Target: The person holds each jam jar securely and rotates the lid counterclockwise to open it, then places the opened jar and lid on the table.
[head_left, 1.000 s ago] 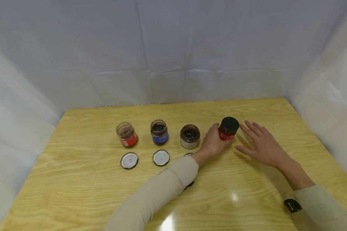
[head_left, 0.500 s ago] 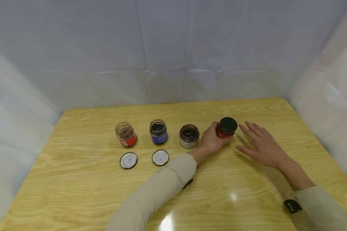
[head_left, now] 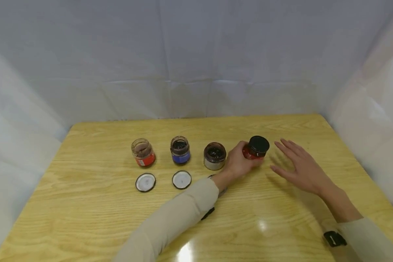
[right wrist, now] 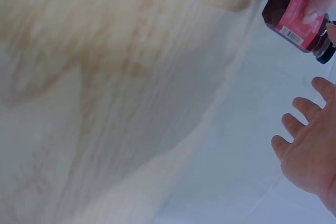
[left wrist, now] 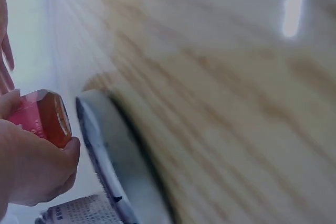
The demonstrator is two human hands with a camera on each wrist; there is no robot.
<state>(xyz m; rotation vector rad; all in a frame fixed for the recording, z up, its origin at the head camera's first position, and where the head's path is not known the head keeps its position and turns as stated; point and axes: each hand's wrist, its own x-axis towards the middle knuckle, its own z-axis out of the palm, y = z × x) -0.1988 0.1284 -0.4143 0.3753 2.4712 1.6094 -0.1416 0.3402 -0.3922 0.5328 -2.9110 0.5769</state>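
My left hand point(head_left: 238, 163) grips a glass jar point(head_left: 250, 152) with a red label and a black lid point(head_left: 259, 144) that is screwed on. In the head view the jar leans a little to the right, lid uppermost. The left wrist view shows the thumb and fingers around the jar's sides point(left wrist: 39, 116). Just right of the jar, my right hand point(head_left: 302, 169) hovers with fingers spread and holds nothing. A gap lies between its fingertips and the lid. In the right wrist view the red label with a barcode point(right wrist: 297, 19) faces the camera.
Left of my left hand stand three uncapped jars of dark contents: one white-labelled point(head_left: 214, 157), one blue-labelled point(head_left: 181, 151), one red-labelled point(head_left: 145, 154). Upturned lids point(head_left: 181, 179) point(head_left: 145, 182) lie before them; another is mostly hidden under my left wrist. White sheeting point(head_left: 190, 98) encloses the wooden table point(head_left: 85, 203).
The held jar has shifted slightly left and tilts more. My right fingertips, close beside the lid a second ago, are now farther from it. The view has shifted a little.
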